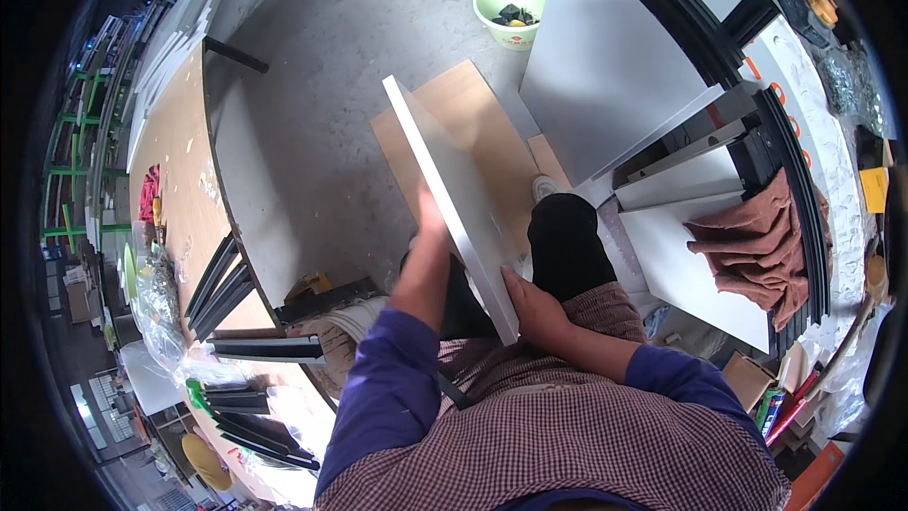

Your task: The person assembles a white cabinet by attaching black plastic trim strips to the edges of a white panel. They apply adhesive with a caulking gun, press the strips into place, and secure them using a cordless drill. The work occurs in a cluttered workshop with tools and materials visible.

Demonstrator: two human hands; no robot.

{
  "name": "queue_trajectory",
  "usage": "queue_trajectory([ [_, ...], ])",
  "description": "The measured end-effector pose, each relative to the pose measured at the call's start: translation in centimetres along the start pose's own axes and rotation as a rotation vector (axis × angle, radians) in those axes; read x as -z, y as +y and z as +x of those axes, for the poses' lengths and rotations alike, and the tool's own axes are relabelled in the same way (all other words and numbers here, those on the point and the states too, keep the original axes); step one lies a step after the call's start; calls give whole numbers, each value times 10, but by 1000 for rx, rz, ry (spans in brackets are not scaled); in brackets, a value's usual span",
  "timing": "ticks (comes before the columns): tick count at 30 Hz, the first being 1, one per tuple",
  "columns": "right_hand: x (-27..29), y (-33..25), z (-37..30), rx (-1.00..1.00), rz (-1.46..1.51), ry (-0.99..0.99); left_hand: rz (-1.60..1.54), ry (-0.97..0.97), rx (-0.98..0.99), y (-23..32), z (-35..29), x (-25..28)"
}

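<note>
1. Fingers of the right hand (537,310) are wrapped on the near lower corner of a white panel (454,191), gripping its edge against the palm.
2. Fingers of the left hand (430,218) press flat on the far, left face of the same panel; most of them are hidden behind the board, so how far they curl cannot be told.
3. White panel: held on edge between both hands, tilted, running from the person's lap up and away to the upper left, above the grey concrete floor (322,104).
4. Under the panel's far end a brown wooden board (492,142) lies on the floor.
5. A black-trousered knee (566,241) sits just right of the panel.
6. To the right, a stack of white boards (690,265) with black trim strips carries a crumpled brown cloth (752,241).
7. At the top, a green bucket (492,2) with dark items inside stands on the floor.
8. On the left, a long wooden worktop (180,161) holds black profile strips (219,286) near its edge.
</note>
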State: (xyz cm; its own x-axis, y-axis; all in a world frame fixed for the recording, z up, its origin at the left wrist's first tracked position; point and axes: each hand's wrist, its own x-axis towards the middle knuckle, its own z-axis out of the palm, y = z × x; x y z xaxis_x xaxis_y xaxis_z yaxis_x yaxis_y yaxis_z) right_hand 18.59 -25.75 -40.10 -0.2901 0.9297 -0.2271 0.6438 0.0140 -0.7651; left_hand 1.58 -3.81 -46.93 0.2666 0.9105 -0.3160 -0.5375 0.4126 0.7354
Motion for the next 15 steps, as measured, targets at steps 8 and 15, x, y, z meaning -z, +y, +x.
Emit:
queue_trajectory([
  [8, -15, 6, 3, 93, 93, 140, 903, 42, -11, -82, -187, 3],
  [15, -29, 6, 6, 120, 90, 171, 992, -136, 233, -19, -232, -67],
])
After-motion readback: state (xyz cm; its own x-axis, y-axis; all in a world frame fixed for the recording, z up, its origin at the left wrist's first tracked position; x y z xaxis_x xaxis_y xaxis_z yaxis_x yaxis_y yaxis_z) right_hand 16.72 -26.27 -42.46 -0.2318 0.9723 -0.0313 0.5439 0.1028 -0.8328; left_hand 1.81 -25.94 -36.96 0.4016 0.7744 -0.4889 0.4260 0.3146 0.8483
